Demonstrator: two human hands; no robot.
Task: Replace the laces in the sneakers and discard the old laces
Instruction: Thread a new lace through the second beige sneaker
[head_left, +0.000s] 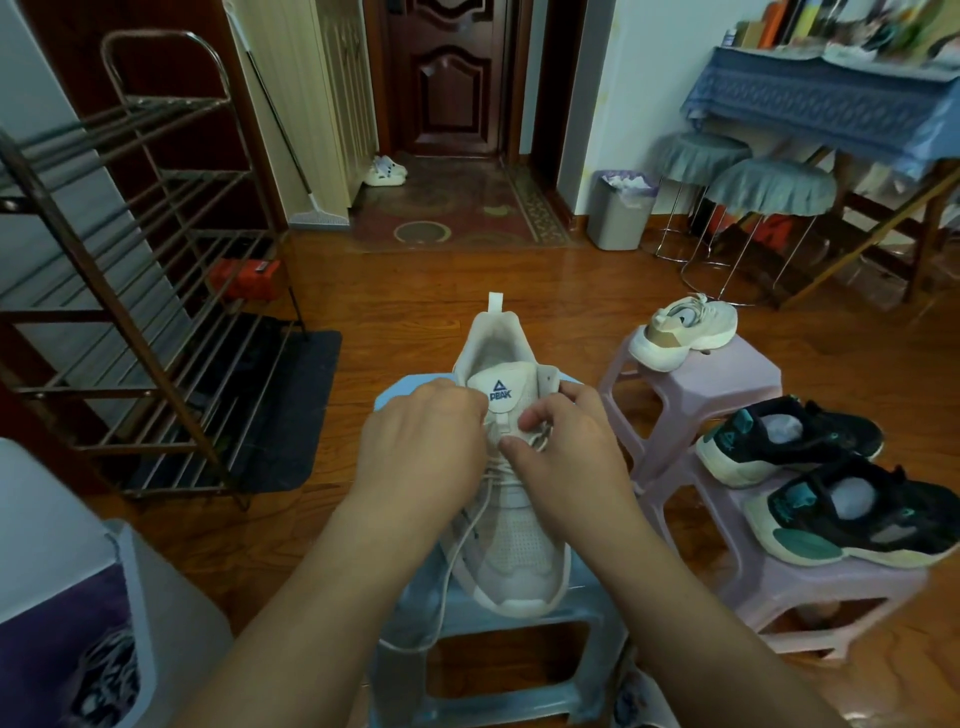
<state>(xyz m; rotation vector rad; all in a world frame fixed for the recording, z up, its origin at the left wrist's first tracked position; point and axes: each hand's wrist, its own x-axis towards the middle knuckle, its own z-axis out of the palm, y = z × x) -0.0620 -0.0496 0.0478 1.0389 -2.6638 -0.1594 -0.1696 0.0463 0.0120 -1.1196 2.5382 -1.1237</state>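
A white sneaker (514, 540) with a blue logo on its tongue lies on a light blue plastic stool (587, 623), heel pointing away from me. My left hand (423, 447) is curled over the left side of its lacing, fingertips hidden at the eyelets. My right hand (563, 447) pinches a white lace (457, 561) near the top eyelets. A loose length of that lace trails down the sneaker's left side and over the stool's front edge. The matching white sneaker (685, 330) sits on a pink stool (727, 384) to the right.
Two black and teal sneakers (789, 439) (857, 514) rest on a lower pink stool (810, 587) at right. A grey waste bin (621, 213) stands by the far wall. A metal shoe rack (156, 291) fills the left. Another bin (67, 597) stands at the near left.
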